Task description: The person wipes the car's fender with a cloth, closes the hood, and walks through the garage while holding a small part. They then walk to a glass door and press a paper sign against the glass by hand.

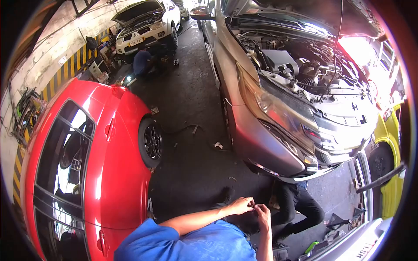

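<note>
L hand (239, 206): up in front of the blue shirt (196, 240), fingers curled in, tips right nr R hand's; can't tell how tight or if it's got hold of sth.
R hand (263, 216): raised just beside L, fingers bent twd it; grip also can't tell.
Small bit (254, 207): dark spot btwn the two hands' fingertips, too small to name.
Silver car (265, 150): ahead & to R, hood up, engine (278, 61) showing.
Legs (289, 206): person in dk trousers, knees bent, partly under silver car's front, just R of R hand.
Red car (115, 165): on L, well apart from hands.
White car (148, 41): far back, hood up, co-worker (143, 62) in blue low at its front.
Yellow car (395, 150): far R, part in view.
Floor (191, 163): dk, w/ paper scrap (218, 145) btwn red & silver cars.
Wall (65, 48): back L, yellow/blk stripes low down.
</note>
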Motion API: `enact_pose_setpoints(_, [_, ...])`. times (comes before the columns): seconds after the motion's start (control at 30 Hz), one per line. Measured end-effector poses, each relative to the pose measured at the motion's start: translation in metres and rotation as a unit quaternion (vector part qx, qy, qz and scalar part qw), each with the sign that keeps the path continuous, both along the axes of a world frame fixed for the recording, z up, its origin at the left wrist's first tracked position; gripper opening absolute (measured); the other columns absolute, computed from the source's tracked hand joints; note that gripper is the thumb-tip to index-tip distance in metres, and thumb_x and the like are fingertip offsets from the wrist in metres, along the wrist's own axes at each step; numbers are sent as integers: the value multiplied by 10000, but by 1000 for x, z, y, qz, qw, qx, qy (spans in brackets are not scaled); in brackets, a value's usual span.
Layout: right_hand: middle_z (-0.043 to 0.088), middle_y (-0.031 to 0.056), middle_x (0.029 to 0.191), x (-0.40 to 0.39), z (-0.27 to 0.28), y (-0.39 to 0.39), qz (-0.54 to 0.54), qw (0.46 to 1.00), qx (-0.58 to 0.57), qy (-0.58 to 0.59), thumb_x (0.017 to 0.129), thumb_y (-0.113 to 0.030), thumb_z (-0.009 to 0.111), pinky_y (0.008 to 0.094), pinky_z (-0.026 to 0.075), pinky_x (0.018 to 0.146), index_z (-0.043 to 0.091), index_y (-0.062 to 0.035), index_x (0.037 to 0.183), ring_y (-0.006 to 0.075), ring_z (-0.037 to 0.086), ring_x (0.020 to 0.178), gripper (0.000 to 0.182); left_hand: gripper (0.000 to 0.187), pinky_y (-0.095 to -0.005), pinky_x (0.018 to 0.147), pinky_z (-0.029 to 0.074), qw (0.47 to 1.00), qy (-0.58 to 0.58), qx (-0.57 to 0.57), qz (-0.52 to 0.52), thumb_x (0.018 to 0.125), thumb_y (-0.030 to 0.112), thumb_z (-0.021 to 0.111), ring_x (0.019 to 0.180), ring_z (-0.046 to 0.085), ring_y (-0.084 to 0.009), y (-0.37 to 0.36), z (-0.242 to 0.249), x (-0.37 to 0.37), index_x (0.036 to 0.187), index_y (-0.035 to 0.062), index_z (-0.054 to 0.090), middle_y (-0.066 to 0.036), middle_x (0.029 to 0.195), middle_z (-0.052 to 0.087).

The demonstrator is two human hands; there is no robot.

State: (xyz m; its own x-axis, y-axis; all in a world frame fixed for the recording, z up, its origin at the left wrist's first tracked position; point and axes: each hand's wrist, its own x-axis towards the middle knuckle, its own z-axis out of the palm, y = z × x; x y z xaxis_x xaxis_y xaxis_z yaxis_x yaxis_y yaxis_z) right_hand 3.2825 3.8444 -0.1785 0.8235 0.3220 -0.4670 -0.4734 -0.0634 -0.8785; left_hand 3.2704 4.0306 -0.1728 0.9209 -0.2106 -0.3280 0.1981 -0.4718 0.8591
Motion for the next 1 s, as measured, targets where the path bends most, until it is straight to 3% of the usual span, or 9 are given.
enact_pose_setpoints(0.2, [664,25,819,-11,-5,-18,-22,1000,-3,-2,936,-153,659,239,470,692,677,11,938,91,589,746,165,300,-367,664,538,1000,-13,-19,-9,849,223,715,752,698,-240,-11,-5,-5,1064,25,647,-125,853,719])
enact_pose_setpoints(0.4, [676,29,835,-21,-11,-27,-22,1000,-3,-21,940,-140,653,242,480,694,681,9,948,92,597,741,152,267,-314,579,538,995,56,-77,-5,932,229,643,619,675,-161,-19,-9,-8,1048,-9,675,-93,764,706])
enact_pose_setpoints(0.5, [684,41,846,-24,-5,-26,-33,999,5,-2,940,-137,653,248,490,691,680,13,953,101,609,734,154,287,-317,588,539,990,116,-78,-14,947,269,634,629,674,-156,-18,-13,-6,1043,5,692,-82,793,718])
enact_pose_setpoints(0.7, [676,57,833,-25,-9,-23,-44,999,10,-8,929,-108,642,261,504,698,665,24,943,125,624,724,134,268,-334,585,528,997,68,-40,-26,919,255,655,619,672,-164,-16,-9,-6,1021,11,694,-102,774,710])
enact_pose_setpoints(0.8, [672,63,830,-23,-10,-24,-41,999,10,0,913,-75,633,258,507,689,654,22,924,129,626,721,100,262,-354,610,527,999,29,-24,-22,894,245,671,646,680,-189,-18,-12,-7,1012,11,687,-120,788,711])
enact_pose_setpoints(0.83, [672,66,831,-21,-10,-25,-40,999,9,0,910,-69,628,256,507,688,652,21,921,129,627,720,94,265,-377,662,530,999,18,-12,-28,884,242,674,718,690,-236,-18,-16,-7,1012,11,680,-136,835,717])
enact_pose_setpoints(0.9, [672,70,835,-21,-13,-27,-39,999,10,-3,902,-56,620,253,507,685,648,20,914,129,629,718,82,246,-375,648,536,998,-57,-7,-17,872,220,678,688,686,-243,-21,-18,-10,992,5,668,-137,806,709])
enact_pose_setpoints(0.97, [665,59,797,-19,-15,-29,-56,998,0,31,893,-83,629,251,511,659,647,3,906,124,629,698,88,229,-404,787,521,997,-69,-12,-38,864,188,678,917,671,-305,-22,-14,-9,998,6,639,-165,955,692])
enact_pose_setpoints(1.0, [664,58,796,-17,-15,-29,-54,998,0,27,894,-83,630,252,512,654,647,1,909,124,630,697,87,235,-408,815,515,996,-82,-12,-42,864,186,675,953,660,-319,-22,-15,-7,1013,8,638,-168,977,689])
